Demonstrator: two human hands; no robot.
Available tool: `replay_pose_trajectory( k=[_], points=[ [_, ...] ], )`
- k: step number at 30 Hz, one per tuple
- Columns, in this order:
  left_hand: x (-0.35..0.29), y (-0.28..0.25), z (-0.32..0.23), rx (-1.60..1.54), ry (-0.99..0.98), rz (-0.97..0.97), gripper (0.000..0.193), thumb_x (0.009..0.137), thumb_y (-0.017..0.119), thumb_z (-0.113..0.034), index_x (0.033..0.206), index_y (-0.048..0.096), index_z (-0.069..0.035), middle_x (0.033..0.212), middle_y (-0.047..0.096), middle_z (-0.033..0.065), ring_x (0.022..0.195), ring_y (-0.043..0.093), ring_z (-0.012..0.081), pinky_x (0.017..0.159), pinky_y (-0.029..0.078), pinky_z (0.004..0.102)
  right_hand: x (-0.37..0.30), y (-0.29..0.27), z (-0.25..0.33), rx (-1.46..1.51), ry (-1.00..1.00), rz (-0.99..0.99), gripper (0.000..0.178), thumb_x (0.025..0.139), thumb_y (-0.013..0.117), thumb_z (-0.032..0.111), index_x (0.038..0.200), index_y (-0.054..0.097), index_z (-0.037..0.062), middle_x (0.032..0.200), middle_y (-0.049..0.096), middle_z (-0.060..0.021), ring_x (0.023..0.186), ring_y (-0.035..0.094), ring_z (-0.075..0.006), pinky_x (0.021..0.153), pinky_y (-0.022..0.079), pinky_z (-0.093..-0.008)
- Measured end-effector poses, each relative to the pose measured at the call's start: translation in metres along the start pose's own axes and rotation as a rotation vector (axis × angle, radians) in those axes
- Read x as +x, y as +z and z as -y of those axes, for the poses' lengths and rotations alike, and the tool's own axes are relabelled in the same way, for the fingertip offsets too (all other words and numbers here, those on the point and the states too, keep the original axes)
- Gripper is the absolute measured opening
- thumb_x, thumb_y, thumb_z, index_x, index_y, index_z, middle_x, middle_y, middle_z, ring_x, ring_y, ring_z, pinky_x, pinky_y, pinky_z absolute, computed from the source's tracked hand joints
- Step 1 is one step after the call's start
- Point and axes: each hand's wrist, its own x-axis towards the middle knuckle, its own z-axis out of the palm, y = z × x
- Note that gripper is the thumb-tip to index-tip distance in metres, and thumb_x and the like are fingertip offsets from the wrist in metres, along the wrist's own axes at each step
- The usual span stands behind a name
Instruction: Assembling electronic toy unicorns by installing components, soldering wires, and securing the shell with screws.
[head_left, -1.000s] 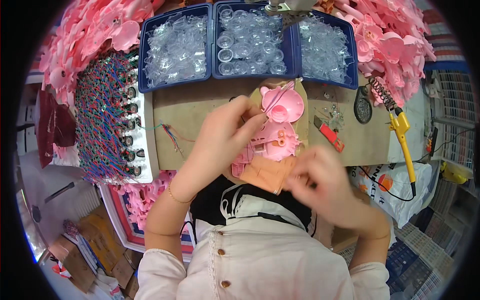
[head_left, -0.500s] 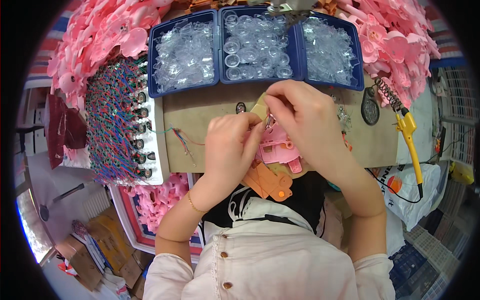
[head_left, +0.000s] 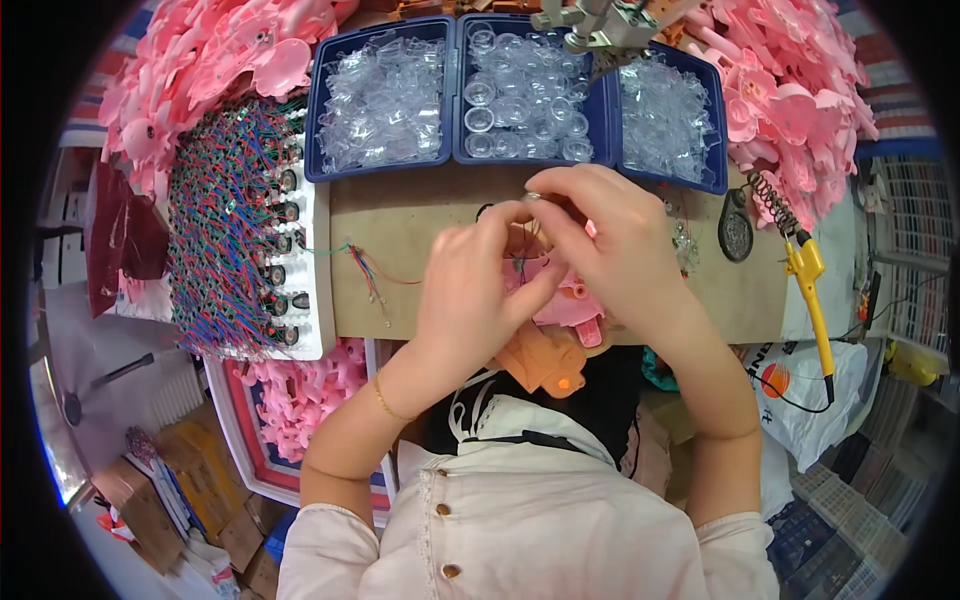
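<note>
My left hand [head_left: 465, 285] and my right hand [head_left: 618, 245] meet above the middle of the bench, thumbs and index fingers pinched. A tiny pale, shiny piece [head_left: 533, 196] shows at the fingertips; its kind is too small to tell. Thin dark wires [head_left: 522, 250] hang between the two hands. Below them lies a pink plastic toy shell [head_left: 575, 308], partly covered by my fingers. Nearer to me, an orange plastic piece [head_left: 545, 362] with a round orange knob sits at the bench's front edge, partly behind my left wrist.
Blue bins [head_left: 455, 100] of clear plastic parts stand at the back. Wired components [head_left: 235, 230] fill a white tray at left, with loose wires [head_left: 368, 272] beside it. A yellow soldering iron [head_left: 812, 290] rests in a coil holder at right. Pink parts [head_left: 790, 100] are heaped behind.
The yellowish strip that showed between my fingertips is mostly hidden now. My fingers have drawn closer together, with the left thumb lower and pointing right. The view has shifted slightly.
</note>
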Motion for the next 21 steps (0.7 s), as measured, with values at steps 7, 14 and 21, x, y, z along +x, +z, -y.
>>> replay_pose_trajectory(
  k=[7,14,21],
  points=[
    [0.004,0.009,0.015,-0.212,-0.298,0.087,0.043,0.077,0.069,-0.01,0.113,0.047,-0.002,0.074,0.065,0.009,0.062,0.06,0.0253,0.06,0.044,0.0389,-0.024,-0.007,-0.002,0.206,0.099,-0.063,0.014,0.079,0.061,-0.006,0.091,0.062,0.0001,0.088,0.062,-0.0097,0.074,0.062,-0.0157,0.064,0.05,-0.0264],
    [0.005,-0.003,0.018,-0.14,-0.167,0.219,0.017,0.077,0.069,-0.013,0.091,0.065,-0.006,0.077,0.064,0.0062,0.072,0.058,0.0243,0.071,0.041,0.0364,-0.052,0.002,0.007,0.866,0.67,-0.093,0.027,0.083,0.06,-0.006,0.107,0.052,0.001,0.091,0.06,-0.0073,0.081,0.061,-0.0116,0.071,0.052,-0.0242],
    [-0.001,0.002,0.01,0.205,0.045,0.056,0.009,0.076,0.068,-0.014,0.085,0.067,-0.01,0.075,0.061,0.0017,0.079,0.055,0.0223,0.074,0.038,0.0371,-0.053,-0.006,0.007,0.459,0.375,-0.11,0.028,0.082,0.064,-0.004,0.108,0.052,-0.0007,0.085,0.06,-0.0058,0.072,0.056,-0.0072,0.06,0.047,-0.0213]
  ],
)
